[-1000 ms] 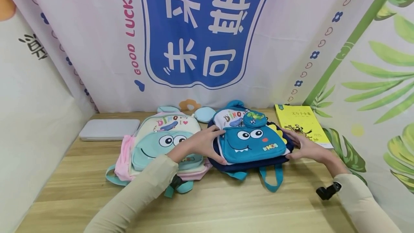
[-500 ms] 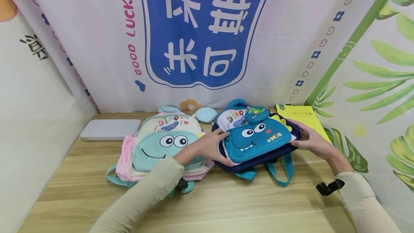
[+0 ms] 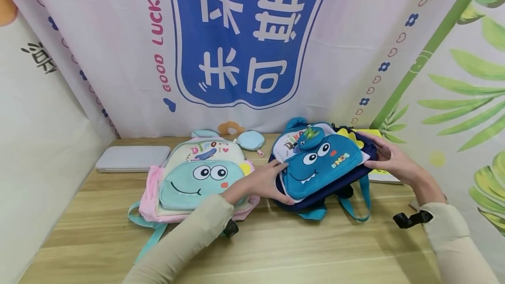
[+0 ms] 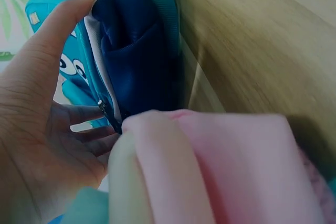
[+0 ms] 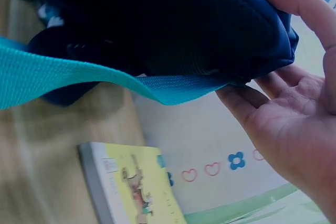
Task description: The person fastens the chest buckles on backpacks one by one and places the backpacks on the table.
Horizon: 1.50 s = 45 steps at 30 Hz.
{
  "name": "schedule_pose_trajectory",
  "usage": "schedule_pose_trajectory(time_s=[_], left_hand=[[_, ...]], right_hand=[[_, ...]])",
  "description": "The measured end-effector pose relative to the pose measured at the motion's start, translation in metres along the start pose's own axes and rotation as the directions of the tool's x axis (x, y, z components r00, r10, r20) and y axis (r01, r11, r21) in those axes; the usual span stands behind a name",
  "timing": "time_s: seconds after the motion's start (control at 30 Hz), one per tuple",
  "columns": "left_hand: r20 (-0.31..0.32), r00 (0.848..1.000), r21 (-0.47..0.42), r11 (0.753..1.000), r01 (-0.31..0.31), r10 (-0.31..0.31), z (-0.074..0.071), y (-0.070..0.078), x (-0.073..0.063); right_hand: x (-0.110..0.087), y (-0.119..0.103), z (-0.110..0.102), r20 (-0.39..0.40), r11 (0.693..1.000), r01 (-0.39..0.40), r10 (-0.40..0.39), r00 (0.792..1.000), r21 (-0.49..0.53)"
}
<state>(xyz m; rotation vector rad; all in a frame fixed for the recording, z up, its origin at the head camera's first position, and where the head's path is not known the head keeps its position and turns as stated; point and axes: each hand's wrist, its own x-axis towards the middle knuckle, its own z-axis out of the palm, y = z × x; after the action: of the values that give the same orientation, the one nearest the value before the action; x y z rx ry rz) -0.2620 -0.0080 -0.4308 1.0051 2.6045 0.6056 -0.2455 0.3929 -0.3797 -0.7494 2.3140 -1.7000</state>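
A blue dinosaur backpack [image 3: 315,183] tilts with its right side raised off the wooden table. My left hand [image 3: 268,183] grips its left side, thumb on the lower front edge. On the opposite side my right hand [image 3: 394,161] holds the backpack, with the thumb in front and the other fingers partly hidden. In the left wrist view, the left hand [image 4: 42,103] has its thumb pressed against the backpack's navy side [image 4: 142,51]. The right wrist view shows the right hand [image 5: 299,98] around a navy corner, near a hanging teal strap [image 5: 178,88].
A pink and mint dinosaur backpack [image 3: 185,183] lies close by my left forearm. Behind it sit a round mint pouch [image 3: 250,140] and a flat white case [image 3: 133,157]. A yellow book [image 5: 136,187] is partly covered by the blue backpack and right hand.
Both hands have shifted the blue backpack to the right. Its right side has risen and turned, and it now covers more of the yellow book.
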Motion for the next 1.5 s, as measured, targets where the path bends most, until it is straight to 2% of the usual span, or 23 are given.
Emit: schedule_pose_trajectory(time_s=[0.17,0.37,0.57,0.73,1.0,1.23,1.37,1.5], left_hand=[[-0.017,1.0,-0.029,0.999,-0.015,0.015,0.007,0.002,0.004],[-0.031,0.999,-0.035,0.999,-0.024,0.023,0.015,0.005,0.007],[-0.03,0.999,-0.065,0.998,-0.026,0.024,0.019,0.008,0.01],[-0.04,0.999,-0.097,0.995,-0.035,0.031,0.022,0.009,0.014],[-0.066,0.995,-0.182,0.979,-0.09,0.079,0.023,0.012,0.017],[-0.052,0.994,-0.242,0.964,-0.11,0.1,0.024,0.014,0.022],[-0.049,0.993,-0.263,0.958,-0.116,0.107,0.025,0.016,0.024],[-0.079,0.985,-0.272,0.948,-0.167,0.151,0.026,0.018,0.026]], right_hand=[[0.0,-0.009,-0.005,-0.022,1.0,-0.001,0.001,1.0,-0.028],[0.001,-0.021,-0.007,-0.01,0.999,0.033,-0.033,0.999,0.005],[0.007,-0.038,-0.009,0.025,0.995,0.095,-0.095,0.995,0.0],[0.013,-0.053,-0.012,0.093,0.985,0.173,-0.17,0.981,-0.017],[0.023,-0.07,-0.012,0.158,0.967,0.22,-0.199,0.967,-0.127],[0.028,-0.087,-0.007,0.152,0.951,0.22,-0.189,0.97,-0.219],[0.033,-0.098,-0.001,0.14,0.929,0.202,-0.166,0.976,-0.309],[0.037,-0.109,0.007,0.136,0.907,0.192,-0.151,0.979,-0.376]])
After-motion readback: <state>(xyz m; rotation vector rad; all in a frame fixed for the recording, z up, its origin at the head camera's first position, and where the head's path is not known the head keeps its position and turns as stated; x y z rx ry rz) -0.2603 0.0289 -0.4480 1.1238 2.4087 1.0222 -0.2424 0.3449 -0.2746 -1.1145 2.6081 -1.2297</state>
